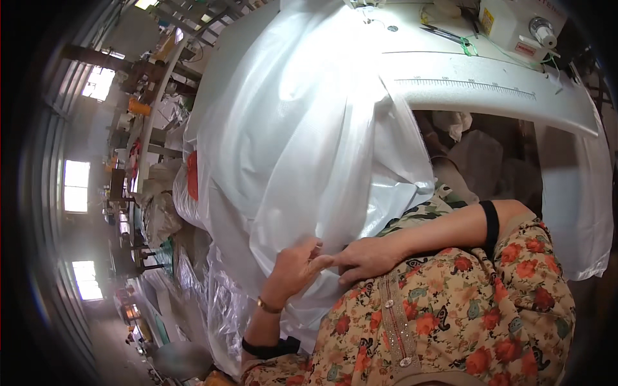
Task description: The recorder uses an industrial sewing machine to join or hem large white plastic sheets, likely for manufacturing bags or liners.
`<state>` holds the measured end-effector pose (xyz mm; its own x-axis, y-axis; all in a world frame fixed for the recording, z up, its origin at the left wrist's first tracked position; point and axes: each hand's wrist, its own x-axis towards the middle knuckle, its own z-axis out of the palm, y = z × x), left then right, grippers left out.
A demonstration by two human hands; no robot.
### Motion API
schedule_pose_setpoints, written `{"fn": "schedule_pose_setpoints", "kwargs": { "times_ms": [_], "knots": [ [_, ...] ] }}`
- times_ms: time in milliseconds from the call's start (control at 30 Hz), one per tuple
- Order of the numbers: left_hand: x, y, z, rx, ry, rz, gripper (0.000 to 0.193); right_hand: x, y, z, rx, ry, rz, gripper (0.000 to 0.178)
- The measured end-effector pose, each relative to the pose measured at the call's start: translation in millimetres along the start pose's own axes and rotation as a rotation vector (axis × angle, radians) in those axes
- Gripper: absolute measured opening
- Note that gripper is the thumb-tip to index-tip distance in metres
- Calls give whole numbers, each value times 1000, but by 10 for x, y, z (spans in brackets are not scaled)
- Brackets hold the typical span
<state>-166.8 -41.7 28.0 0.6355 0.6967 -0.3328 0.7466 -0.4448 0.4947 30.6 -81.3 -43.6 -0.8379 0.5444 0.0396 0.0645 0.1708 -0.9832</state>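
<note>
A large, shiny white sheet point(283, 148) drapes from the lit sewing area over the table edge and down into my lap. Low on it, my left hand point(297, 267) is closed, its thumb stretched toward the other hand and its fingers slightly blurred. My right hand point(370, 257) meets it almost thumb to fingertip, fingers curled down against my lap. Both seem to pinch a fold of the sheet between them, though the gripped bit itself is mostly hidden by the fingers.
A white sewing table point(463, 90) has a ruler scale along its front. On it lie thread snips point(444, 33) with green thread, beside a white machine body point(515, 29). Clear plastic point(225, 302) bunches at my left. More white cloth point(576, 199) hangs at the right.
</note>
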Motion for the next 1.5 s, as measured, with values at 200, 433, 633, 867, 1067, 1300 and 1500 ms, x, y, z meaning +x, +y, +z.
{"fn": "schedule_pose_setpoints", "kwargs": {
  "times_ms": [200,433,633,867,1067,1300,1500],
  "knots": [
    [259,19,182,-11,34,-70,41,9,84,56,-287,10,-88,40],
    [459,88,361,-461,290,13,11,-524,-73,-410,80,521,294,32],
    [378,213,644,-606,456,-55,10,-515,86,-184,225,782,181,30],
    [416,213,726,-915,365,-70,8,-329,320,-73,475,797,166,29],
    [339,170,672,-1041,327,-67,6,-367,231,-54,649,803,118,26],
    [345,189,540,-1236,292,-70,11,-684,-148,-69,815,690,-25,19],
    [308,283,486,-1567,251,-105,7,-643,-51,32,1092,844,-24,36]
  ]
}}
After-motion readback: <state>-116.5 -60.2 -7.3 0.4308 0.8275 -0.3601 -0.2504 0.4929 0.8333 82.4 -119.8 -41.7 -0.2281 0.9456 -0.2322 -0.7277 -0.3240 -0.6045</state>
